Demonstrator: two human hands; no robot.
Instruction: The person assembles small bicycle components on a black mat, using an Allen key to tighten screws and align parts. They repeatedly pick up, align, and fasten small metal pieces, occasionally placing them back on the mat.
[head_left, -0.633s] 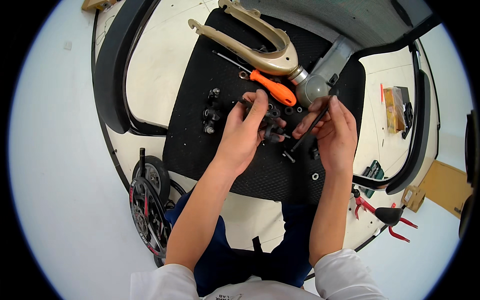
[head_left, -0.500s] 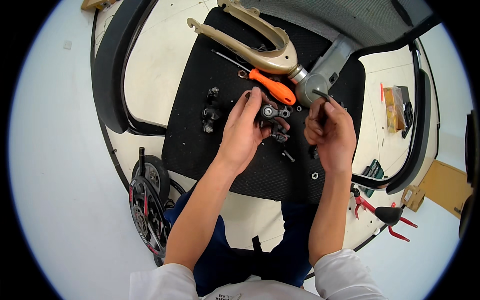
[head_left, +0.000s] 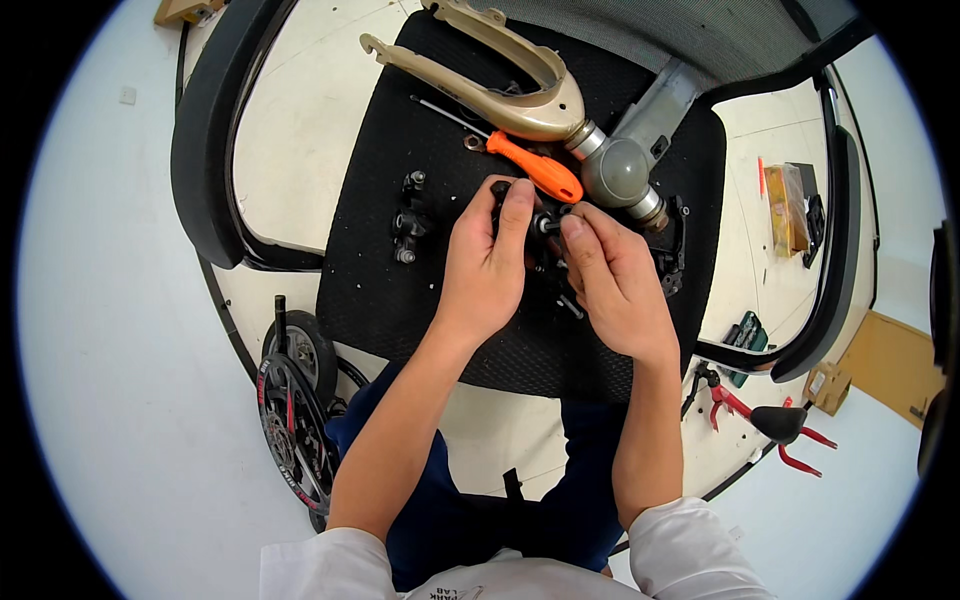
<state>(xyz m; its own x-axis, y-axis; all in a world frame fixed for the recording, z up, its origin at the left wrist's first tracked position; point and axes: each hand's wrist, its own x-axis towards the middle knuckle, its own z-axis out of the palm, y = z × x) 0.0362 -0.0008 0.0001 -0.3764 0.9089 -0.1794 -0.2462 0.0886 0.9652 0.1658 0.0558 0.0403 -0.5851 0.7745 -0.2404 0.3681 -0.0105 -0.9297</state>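
My left hand (head_left: 487, 265) is closed around a black bicycle brake caliper (head_left: 541, 222) above the chair seat. My right hand (head_left: 622, 285) pinches a dark hex key (head_left: 553, 228), its end at the bolt on the caliper's face. Fingers of both hands cover much of the caliper and most of the key. Left of my hands lies a similar black brake part (head_left: 409, 218). A small bolt (head_left: 570, 307) rests just below them on the seat. Right beyond my fingers lies an orange-handled screwdriver (head_left: 540, 170).
A beige bicycle fork (head_left: 545, 120) joined to a grey frame tube (head_left: 655, 118) lies across the far seat (head_left: 400, 320). Black metal parts (head_left: 675, 250) sit at the right. Chair armrests (head_left: 205, 150) flank the seat. A wheel with a chainring (head_left: 290, 430) stands lower left; a red part (head_left: 735, 400) is lower right.
My right hand has moved left with the hex key and brought it to the caliper's bolt. The left hand still holds the caliper. The black parts at right are now uncovered.
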